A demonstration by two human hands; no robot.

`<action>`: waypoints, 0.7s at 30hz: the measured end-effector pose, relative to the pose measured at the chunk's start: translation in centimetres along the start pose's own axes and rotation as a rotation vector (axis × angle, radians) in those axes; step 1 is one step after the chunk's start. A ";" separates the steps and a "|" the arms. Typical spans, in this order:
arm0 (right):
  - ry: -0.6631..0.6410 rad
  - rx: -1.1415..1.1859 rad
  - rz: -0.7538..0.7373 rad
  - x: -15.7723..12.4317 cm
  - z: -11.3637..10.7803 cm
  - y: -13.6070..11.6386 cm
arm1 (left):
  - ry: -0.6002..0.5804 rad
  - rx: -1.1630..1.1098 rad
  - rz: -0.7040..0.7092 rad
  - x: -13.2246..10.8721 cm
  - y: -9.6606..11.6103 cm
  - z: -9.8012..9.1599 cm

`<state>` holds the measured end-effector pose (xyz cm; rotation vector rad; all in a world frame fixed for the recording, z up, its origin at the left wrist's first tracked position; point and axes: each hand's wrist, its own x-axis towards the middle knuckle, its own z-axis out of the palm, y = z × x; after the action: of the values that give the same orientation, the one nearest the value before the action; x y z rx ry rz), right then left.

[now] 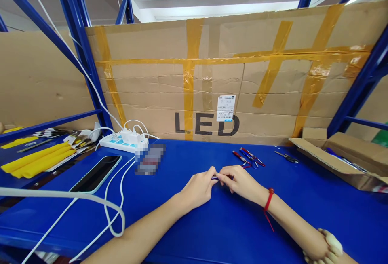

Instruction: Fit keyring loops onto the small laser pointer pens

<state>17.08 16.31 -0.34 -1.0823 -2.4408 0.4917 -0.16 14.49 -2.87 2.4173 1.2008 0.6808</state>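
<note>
My left hand (198,189) is closed, its thumb and index finger pinching a small silvery and dark piece (214,176). Most of that piece is hidden by the fingers, so its kind cannot be made out. My right hand (239,181) is closed too, its fingertips meeting the piece from the right side. Both hands are just above the blue tabletop (188,235). Beyond my right hand lie several small pen-like torches with cords, among them a red one (241,158) and a red and silver one (252,157).
A small dark tool (287,157) and an open cardboard box (342,163) with blue items are at right. To the left are a phone (96,174), white cables (123,187), a power strip (124,142) and yellow packs (42,159). A cardboard wall (151,94) stands behind.
</note>
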 end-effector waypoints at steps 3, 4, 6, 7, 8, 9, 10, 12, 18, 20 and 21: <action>0.034 -0.054 0.038 0.0 0.0 -0.5 | 0.019 0.030 -0.003 0.1 0.1 0.1; 0.041 -0.079 0.041 0.0 0.0 -0.6 | 0.023 0.030 0.012 0.1 0.1 0.1; 0.044 -0.124 0.045 0.0 0.1 -0.7 | 0.040 0.019 0.061 0.3 0.1 0.1; 0.043 -0.141 0.046 0.0 0.1 -0.7 | 0.051 0.015 0.080 0.3 0.1 0.1; 0.041 -0.154 0.048 0.0 0.1 -0.7 | 0.059 0.014 0.087 0.4 0.1 0.1; 0.040 -0.163 0.050 0.0 0.1 -0.7 | 0.062 0.013 0.079 0.4 0.0 0.2; 0.036 -0.168 0.053 0.0 0.1 -0.7 | 0.059 0.008 0.063 0.4 0.0 0.2; 0.029 -0.171 0.056 0.0 -0.2 -0.8 | 0.054 -0.025 0.026 0.5 0.0 0.2; 0.019 -0.230 0.020 -0.3 -1.6 -0.8 | 0.108 -0.173 0.040 0.8 0.2 0.1; 0.048 -0.257 -0.012 -0.4 -2.1 -0.4 | 0.139 -0.229 0.026 1.1 0.2 0.2; 0.075 -0.261 -0.023 -0.4 -2.3 -0.1 | 0.154 -0.261 0.016 1.1 0.1 0.3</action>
<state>18.43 16.27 1.58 -1.1498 -2.4962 0.1236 0.65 15.34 -2.73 2.1928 1.0745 0.9789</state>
